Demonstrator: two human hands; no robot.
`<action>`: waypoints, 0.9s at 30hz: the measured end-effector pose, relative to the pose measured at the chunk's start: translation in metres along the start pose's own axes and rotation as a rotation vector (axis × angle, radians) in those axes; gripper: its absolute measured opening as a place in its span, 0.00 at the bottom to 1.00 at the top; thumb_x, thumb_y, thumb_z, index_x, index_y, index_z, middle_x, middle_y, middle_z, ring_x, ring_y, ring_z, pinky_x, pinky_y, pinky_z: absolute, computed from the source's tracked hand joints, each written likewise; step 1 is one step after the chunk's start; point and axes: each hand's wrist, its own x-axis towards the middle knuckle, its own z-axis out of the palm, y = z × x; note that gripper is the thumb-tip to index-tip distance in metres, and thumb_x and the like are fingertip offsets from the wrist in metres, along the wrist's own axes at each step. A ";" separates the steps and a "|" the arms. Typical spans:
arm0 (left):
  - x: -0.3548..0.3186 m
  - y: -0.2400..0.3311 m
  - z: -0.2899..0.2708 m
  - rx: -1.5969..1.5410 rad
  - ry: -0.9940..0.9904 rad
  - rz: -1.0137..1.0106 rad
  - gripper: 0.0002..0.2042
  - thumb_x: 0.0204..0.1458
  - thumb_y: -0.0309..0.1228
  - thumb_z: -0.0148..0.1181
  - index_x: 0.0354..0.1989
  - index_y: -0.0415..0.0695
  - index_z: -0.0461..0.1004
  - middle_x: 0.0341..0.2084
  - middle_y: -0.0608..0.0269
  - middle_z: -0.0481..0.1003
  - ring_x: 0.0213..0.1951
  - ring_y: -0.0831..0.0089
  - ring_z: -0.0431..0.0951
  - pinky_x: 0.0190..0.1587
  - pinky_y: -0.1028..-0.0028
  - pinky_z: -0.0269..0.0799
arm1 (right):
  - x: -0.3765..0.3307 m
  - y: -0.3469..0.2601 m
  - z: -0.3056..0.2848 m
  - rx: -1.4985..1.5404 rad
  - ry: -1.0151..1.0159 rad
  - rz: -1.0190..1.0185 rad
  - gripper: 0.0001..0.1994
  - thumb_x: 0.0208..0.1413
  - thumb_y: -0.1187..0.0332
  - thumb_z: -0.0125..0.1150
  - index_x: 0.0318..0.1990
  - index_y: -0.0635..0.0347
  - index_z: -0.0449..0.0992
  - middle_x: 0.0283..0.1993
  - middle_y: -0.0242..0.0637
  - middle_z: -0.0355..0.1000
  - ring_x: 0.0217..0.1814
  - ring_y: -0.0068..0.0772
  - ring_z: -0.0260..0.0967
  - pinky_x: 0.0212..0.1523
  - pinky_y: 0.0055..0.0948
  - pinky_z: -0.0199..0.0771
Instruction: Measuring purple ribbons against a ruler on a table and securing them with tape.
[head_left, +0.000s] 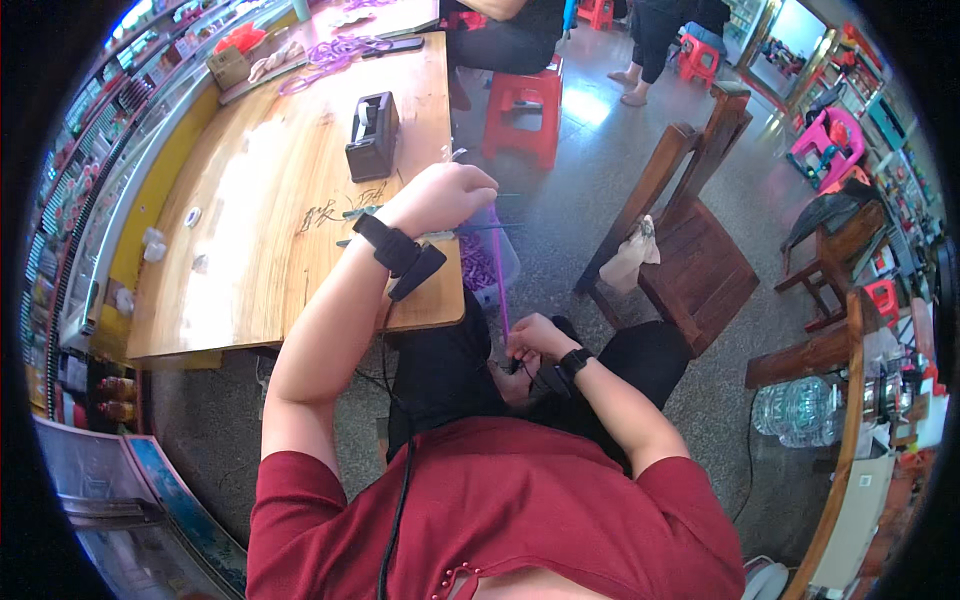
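The long wooden surface [270, 200] fills the upper left, its near end running to the person's raised forearm. To the right stands a dark wooden chair [690, 240] with a pale bag [630, 258] hanging off its seat edge, and beyond the surface's far corner is a red plastic stool [525, 110]. On the surface, a black tape dispenser [372, 135] sits upright near the right edge, with a loose heap of purple cords [335, 55] lying further away. Just beside the surface's near right corner, a clear container [490, 262] holds more purple material. The left hand [445, 195] is raised above that corner, clenched around the upper end of a thin purple strand [499, 285]; a black strap wraps the wrist below it. The strand runs straight down from this fist, taut, passing in front of the container to the lap. There the right hand [535, 340], wearing a black wristband, is closed over the strand's lower end, fingers pinched together on it above dark trousers; what else it may grip is too small to tell.
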 end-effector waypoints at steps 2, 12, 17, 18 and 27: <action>-0.009 0.008 -0.002 -0.018 0.016 0.014 0.14 0.57 0.35 0.58 0.46 0.41 0.79 0.37 0.50 0.80 0.41 0.58 0.81 0.46 0.66 0.75 | -0.022 -0.009 0.005 -0.020 -0.086 0.039 0.08 0.54 0.69 0.59 0.32 0.65 0.79 0.25 0.36 0.77 0.24 0.24 0.74 0.24 0.23 0.74; -0.127 0.077 0.054 -0.331 -0.398 0.147 0.09 0.57 0.29 0.59 0.43 0.40 0.79 0.35 0.51 0.79 0.40 0.58 0.80 0.43 0.65 0.75 | -0.107 -0.035 0.015 -0.052 -0.332 0.101 0.14 0.56 0.60 0.61 0.30 0.63 0.81 0.23 0.35 0.78 0.18 0.19 0.68 0.18 0.19 0.66; -0.147 0.045 0.112 -0.382 -0.408 -0.028 0.10 0.56 0.30 0.60 0.44 0.41 0.79 0.37 0.52 0.80 0.40 0.60 0.81 0.44 0.67 0.75 | -0.123 -0.033 0.031 0.022 -0.277 0.037 0.15 0.57 0.58 0.61 0.31 0.62 0.81 0.22 0.34 0.76 0.17 0.20 0.67 0.17 0.20 0.64; -0.149 0.043 0.117 -0.380 -0.406 -0.025 0.10 0.56 0.30 0.60 0.44 0.41 0.79 0.37 0.52 0.80 0.40 0.60 0.81 0.44 0.67 0.75 | -0.125 -0.034 0.033 0.018 -0.240 0.023 0.15 0.57 0.58 0.61 0.31 0.62 0.81 0.21 0.33 0.75 0.17 0.20 0.67 0.17 0.20 0.64; -0.149 0.037 0.134 -0.993 -0.199 -0.434 0.11 0.56 0.28 0.63 0.43 0.39 0.70 0.33 0.62 0.79 0.35 0.78 0.79 0.34 0.78 0.76 | -0.137 -0.040 0.036 0.063 -0.224 0.053 0.12 0.56 0.58 0.64 0.28 0.55 0.78 0.20 0.26 0.71 0.19 0.15 0.64 0.19 0.16 0.60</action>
